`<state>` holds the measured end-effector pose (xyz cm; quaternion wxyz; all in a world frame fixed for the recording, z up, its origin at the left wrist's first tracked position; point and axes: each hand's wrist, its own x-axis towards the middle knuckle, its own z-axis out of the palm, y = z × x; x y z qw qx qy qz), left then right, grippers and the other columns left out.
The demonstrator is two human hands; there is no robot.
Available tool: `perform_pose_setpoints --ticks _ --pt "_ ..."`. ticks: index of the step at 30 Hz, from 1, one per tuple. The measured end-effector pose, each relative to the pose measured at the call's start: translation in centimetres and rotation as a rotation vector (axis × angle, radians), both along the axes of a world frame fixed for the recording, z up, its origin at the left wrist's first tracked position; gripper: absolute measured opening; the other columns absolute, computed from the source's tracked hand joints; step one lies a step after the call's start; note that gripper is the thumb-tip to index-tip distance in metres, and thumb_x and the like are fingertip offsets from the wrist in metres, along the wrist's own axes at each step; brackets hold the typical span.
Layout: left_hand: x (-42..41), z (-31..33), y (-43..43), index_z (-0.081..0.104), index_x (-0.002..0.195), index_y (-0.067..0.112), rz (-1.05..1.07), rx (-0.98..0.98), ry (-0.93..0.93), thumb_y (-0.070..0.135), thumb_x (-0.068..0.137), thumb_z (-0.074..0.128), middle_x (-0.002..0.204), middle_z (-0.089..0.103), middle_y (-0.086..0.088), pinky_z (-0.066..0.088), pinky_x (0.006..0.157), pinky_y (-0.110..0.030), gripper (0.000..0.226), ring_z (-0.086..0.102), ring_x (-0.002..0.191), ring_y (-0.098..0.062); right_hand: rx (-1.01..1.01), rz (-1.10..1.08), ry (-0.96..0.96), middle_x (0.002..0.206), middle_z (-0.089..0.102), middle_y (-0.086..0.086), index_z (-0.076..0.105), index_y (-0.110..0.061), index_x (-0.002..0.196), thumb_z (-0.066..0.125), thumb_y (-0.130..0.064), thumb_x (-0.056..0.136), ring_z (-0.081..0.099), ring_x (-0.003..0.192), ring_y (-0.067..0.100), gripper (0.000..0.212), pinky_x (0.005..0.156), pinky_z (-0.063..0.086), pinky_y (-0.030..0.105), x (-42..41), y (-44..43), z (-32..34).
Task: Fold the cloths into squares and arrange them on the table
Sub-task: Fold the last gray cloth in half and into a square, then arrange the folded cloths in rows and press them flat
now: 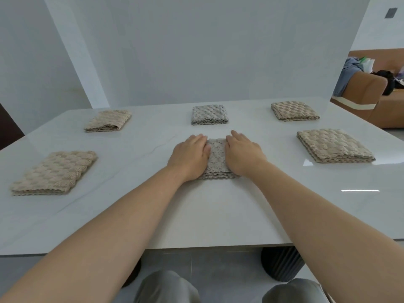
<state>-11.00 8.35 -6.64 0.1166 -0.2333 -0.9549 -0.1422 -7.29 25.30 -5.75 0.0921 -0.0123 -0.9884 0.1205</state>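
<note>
A folded grey cloth (217,158) lies in the middle of the white table (196,215). My left hand (190,155) presses flat on its left side and my right hand (242,154) on its right side, fingers straight and pointing away from me. Several other folded squares lie around it: a beige cloth (54,172) at the near left, a beige one (108,120) at the far left, a grey one (209,114) at the far middle, a beige one (294,110) at the far right, and a beige one (334,145) at the right.
A white wall (196,51) stands right behind the table's far edge. An orange sofa (371,95) with clothes and bags is at the far right. Black table legs (282,263) and my knees (166,287) show below the near edge.
</note>
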Motion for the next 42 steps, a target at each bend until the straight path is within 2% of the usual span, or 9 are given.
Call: perform_pose_setpoints --ticks 3,7,13,17,19,22,24,29,42 --pt "-0.1 -1.0 -0.1 0.019 0.161 0.015 -0.009 -0.072 -0.2 0.041 0.11 0.019 0.169 0.016 -0.002 0.014 0.126 -0.045 0.058 0.011 0.156 -0.02 -0.02 0.003 -0.121 0.167 0.021 0.0 0.025 -0.018 0.158 0.017 -0.039 0.109 0.019 0.153 0.025 0.054 0.122 0.017 0.05 0.3 0.6 -1.4" --pt "-0.5 -1.0 0.0 0.012 0.162 0.016 0.006 -0.117 -0.241 0.045 0.109 0.017 0.17 0.01 -0.001 0.01 0.126 -0.047 0.06 0.006 0.157 -0.019 -0.011 -0.032 -0.197 0.17 0.006 -0.007 0.009 -0.024 0.163 0.011 -0.043 0.107 0.004 0.157 0.024 0.059 0.124 0.003 0.055 0.3 0.6 -1.8" --pt "-0.4 -0.6 -0.1 0.008 0.163 0.017 0.006 -0.142 -0.309 0.047 0.109 0.014 0.171 0.006 -0.001 0.005 0.126 -0.046 0.062 0.003 0.157 -0.019 -0.039 -0.027 -0.26 0.17 0.002 -0.007 0.006 -0.025 0.163 0.011 -0.045 0.107 0.0 0.157 0.024 0.059 0.123 0.0 0.057 0.2 0.6 -1.4" --pt "1.1 2.2 -0.1 0.012 0.162 0.01 0.009 -0.131 -0.143 0.043 0.109 0.016 0.17 0.009 -0.007 0.003 0.127 -0.047 0.062 0.003 0.157 -0.022 -0.173 0.0 -0.163 0.17 0.007 -0.004 0.012 -0.021 0.163 0.014 -0.044 0.108 0.003 0.157 0.021 0.059 0.124 0.004 0.055 0.6 1.3 0.7" --pt "2.8 3.4 0.3 0.028 0.158 0.009 -0.027 -0.014 -0.012 0.036 0.11 0.024 0.166 0.027 -0.007 0.011 0.127 -0.043 0.055 0.017 0.155 -0.023 -0.22 -0.009 -0.014 0.166 0.026 0.0 0.028 -0.018 0.159 0.023 -0.037 0.109 0.022 0.153 0.022 0.054 0.123 0.018 0.049 1.3 2.1 2.0" --pt "4.9 4.2 0.6 0.057 0.14 0.015 -0.083 0.177 0.025 0.026 0.106 0.043 0.141 0.06 -0.001 0.035 0.112 -0.032 0.038 0.051 0.131 -0.018 -0.271 -0.067 0.087 0.12 0.068 0.007 0.066 -0.016 0.118 0.035 -0.032 0.105 0.061 0.111 0.031 0.037 0.093 0.051 0.042 2.2 3.4 3.2" --pt "5.4 4.1 0.8 0.067 0.124 0.022 -0.094 0.241 -0.006 0.024 0.102 0.052 0.118 0.068 0.007 0.045 0.097 -0.028 0.027 0.06 0.11 -0.012 -0.264 -0.081 0.106 0.087 0.068 0.006 0.062 -0.015 0.085 0.038 -0.035 0.102 0.061 0.08 0.029 0.035 0.065 0.05 0.036 1.8 4.0 3.2" --pt "4.1 4.4 1.8 0.07 0.099 0.026 -0.148 0.275 -0.13 0.023 0.097 0.061 0.084 0.061 0.02 0.045 0.074 -0.021 0.01 0.057 0.082 0.0 -0.23 -0.024 0.035 0.063 0.054 0.003 0.044 -0.015 0.063 0.043 -0.034 0.094 0.052 0.058 0.025 0.037 0.051 0.034 0.029 -0.5 4.6 3.4" --pt "7.0 11.3 6.7 0.068 0.105 0.028 -0.062 0.132 -0.878 0.027 0.099 0.056 0.09 0.062 0.015 0.053 0.076 -0.03 0.013 0.057 0.078 -0.003 -0.443 -0.359 -0.589 0.064 0.051 0.002 0.041 -0.012 0.071 0.04 -0.036 0.101 0.042 0.055 0.021 0.039 0.051 0.033 0.031 4.0 8.4 10.4"
